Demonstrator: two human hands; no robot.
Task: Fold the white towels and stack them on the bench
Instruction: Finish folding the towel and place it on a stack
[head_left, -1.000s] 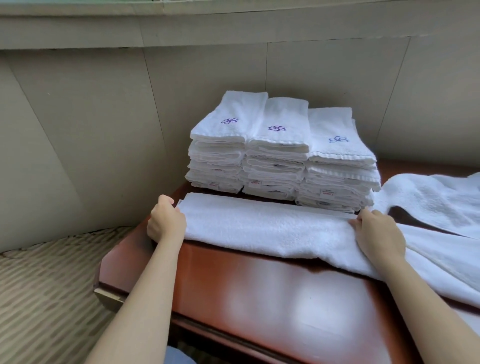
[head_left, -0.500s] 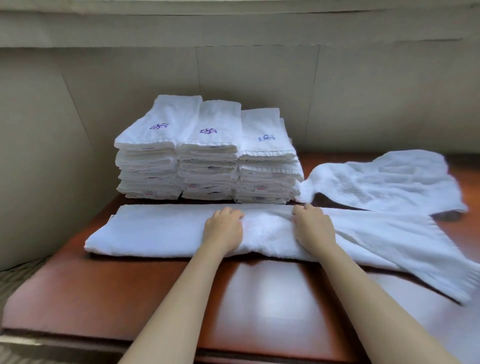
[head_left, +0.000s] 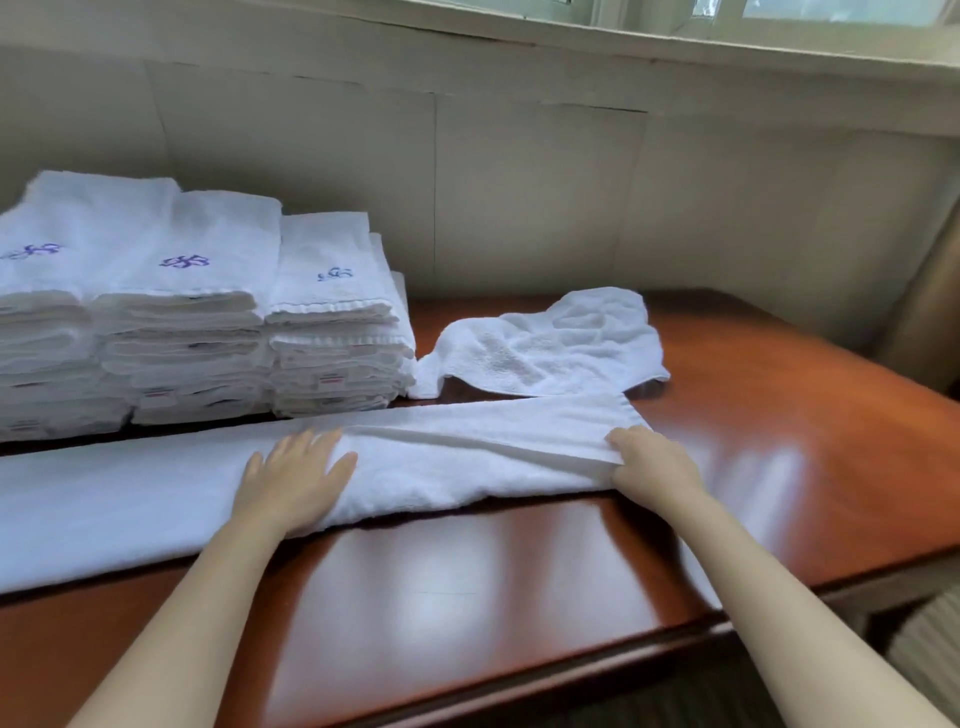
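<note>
A long white towel (head_left: 130, 499), folded lengthwise into a strip, lies across the glossy red-brown bench (head_left: 467, 597). My left hand (head_left: 296, 478) presses flat on the strip near its middle, fingers spread. My right hand (head_left: 654, 462) grips the towel's right end, with the thumb under a lifted fold. Behind the strip stand three stacks of folded white towels (head_left: 208, 312) with purple embroidery on top. A crumpled white towel (head_left: 550, 348) lies to the right of the stacks.
A beige panelled wall (head_left: 519, 182) runs right behind the bench, with a window ledge above. The bench's front edge crosses the lower frame, and its right end drops to patterned carpet (head_left: 930, 649). Bare wood shows to the right of the towels.
The view has swung right. My right hand slid along the strip to its right end and took hold of it. My left hand shifted slightly and flattened on the middle.
</note>
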